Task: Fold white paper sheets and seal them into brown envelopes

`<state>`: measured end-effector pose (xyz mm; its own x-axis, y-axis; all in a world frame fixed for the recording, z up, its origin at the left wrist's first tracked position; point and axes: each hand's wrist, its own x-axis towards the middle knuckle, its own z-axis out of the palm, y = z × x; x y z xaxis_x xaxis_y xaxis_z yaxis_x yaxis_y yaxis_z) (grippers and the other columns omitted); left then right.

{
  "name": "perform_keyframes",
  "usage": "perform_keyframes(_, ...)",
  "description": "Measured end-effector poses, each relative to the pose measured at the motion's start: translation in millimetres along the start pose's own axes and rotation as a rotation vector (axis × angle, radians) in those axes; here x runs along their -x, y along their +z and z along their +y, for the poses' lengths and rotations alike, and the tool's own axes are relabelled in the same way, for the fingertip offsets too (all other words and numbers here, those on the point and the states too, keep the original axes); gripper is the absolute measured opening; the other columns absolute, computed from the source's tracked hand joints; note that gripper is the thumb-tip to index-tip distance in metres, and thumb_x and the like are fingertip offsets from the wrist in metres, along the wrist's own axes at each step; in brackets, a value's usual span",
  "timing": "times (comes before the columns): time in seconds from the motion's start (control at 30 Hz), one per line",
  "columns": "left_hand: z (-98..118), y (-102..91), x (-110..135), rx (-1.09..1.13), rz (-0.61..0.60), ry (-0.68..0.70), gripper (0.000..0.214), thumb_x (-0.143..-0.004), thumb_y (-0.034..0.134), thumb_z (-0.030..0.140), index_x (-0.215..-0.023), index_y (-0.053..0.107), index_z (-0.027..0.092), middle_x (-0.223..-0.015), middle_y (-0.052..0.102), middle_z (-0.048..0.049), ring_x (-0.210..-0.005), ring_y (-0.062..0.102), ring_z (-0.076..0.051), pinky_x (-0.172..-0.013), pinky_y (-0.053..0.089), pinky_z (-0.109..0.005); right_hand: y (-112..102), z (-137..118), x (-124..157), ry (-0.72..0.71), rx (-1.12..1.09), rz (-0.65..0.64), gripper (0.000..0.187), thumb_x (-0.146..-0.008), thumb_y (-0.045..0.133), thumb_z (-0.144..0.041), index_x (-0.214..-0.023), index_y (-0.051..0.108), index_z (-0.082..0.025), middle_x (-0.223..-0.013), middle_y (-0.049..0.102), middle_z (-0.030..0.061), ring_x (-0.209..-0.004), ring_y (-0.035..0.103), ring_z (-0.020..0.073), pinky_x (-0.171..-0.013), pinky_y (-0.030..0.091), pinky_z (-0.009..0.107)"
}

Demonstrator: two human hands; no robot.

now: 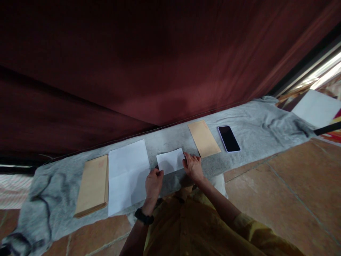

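A small white folded sheet of paper (171, 160) lies on the grey cloth in front of me, between my two hands. My left hand (153, 183), with a black watch on its wrist, has its fingers curled and closed at the sheet's lower left corner. At the right edge of the same sheet, my right hand (193, 168) grips with bent fingers and thumb. A stack of large white sheets (128, 174) lies just left of my left hand. Beyond my right hand rests a single tan envelope (204, 139).
A stack of tan envelopes (92, 186) lies at the left. A phone with a purple edge (229, 138) rests at the right. Everything lies on a narrow bench covered by a grey cloth (255, 124). A dark red curtain (160, 71) hangs along its far side.
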<state>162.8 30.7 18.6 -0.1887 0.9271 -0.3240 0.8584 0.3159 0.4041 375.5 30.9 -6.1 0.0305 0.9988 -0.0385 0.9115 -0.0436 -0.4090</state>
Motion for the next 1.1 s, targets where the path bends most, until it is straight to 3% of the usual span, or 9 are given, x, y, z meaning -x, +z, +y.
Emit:
perform_keyframes(0.47, 4, -1.1, 2, -0.042, 0.003, -0.031, 0.012, -0.091, 0.061, 0.031, -0.083, 0.058, 0.024, -0.083, 0.073, -0.0016, -0.080, 0.069, -0.020, -0.066, 0.040, -0.027, 6, -3, 5, -0.040, 0.081, 0.071, 0.041, -0.104, 0.042, -0.027, -0.142, 0.051, -0.015, -0.107, 0.072, 0.0108, -0.099, 0.058, 0.0249, -0.092, 0.032, 0.040)
perform_keyframes(0.77, 6, -0.1, 7, -0.050, 0.029, -0.022, 0.014, -0.092, 0.058, 0.031, -0.104, 0.057, 0.023, -0.089, 0.072, -0.0031, -0.081, 0.070, -0.021, -0.068, 0.045, -0.030, 9, -3, 7, -0.069, 0.112, 0.066, 0.042, -0.105, 0.040, -0.029, -0.145, 0.051, -0.019, -0.104, 0.069, 0.0111, -0.099, 0.055, 0.0259, -0.093, 0.033, 0.042)
perform_keyframes(0.9, 10, 7.2, 13, -0.122, 0.164, 0.164, 0.023, -0.091, 0.055, 0.019, -0.113, 0.060, 0.019, -0.108, 0.070, -0.0105, -0.104, 0.067, -0.026, -0.088, 0.052, -0.038, 8, -2, 7, -0.075, 0.121, 0.051, 0.042, -0.105, 0.039, -0.029, -0.145, 0.052, -0.020, -0.105, 0.068, 0.0111, -0.099, 0.054, 0.0259, -0.093, 0.034, 0.042)
perform_keyframes(1.0, 15, 19.6, 18, -0.121, 0.265, 0.419, 0.031, -0.093, 0.048, 0.015, -0.121, 0.061, 0.016, -0.128, 0.064, -0.0156, -0.125, 0.058, -0.028, -0.105, 0.048, -0.044, 8, -1, 7, -0.084, 0.125, 0.040, 0.043, -0.105, 0.039, -0.029, -0.145, 0.053, -0.021, -0.105, 0.067, 0.0113, -0.099, 0.054, 0.0262, -0.092, 0.034, 0.042)
perform_keyframes(1.1, 20, 35.5, 20, -0.149, 0.269, 0.606, 0.041, -0.099, 0.041, 0.021, -0.137, 0.054, 0.014, -0.151, 0.050, -0.0162, -0.145, 0.041, -0.029, -0.117, 0.040, -0.048, 10, 0, 8, -0.089, 0.119, 0.030, 0.043, -0.105, 0.039, -0.030, -0.146, 0.053, -0.023, -0.106, 0.066, 0.0110, -0.100, 0.053, 0.0264, -0.091, 0.034, 0.041)
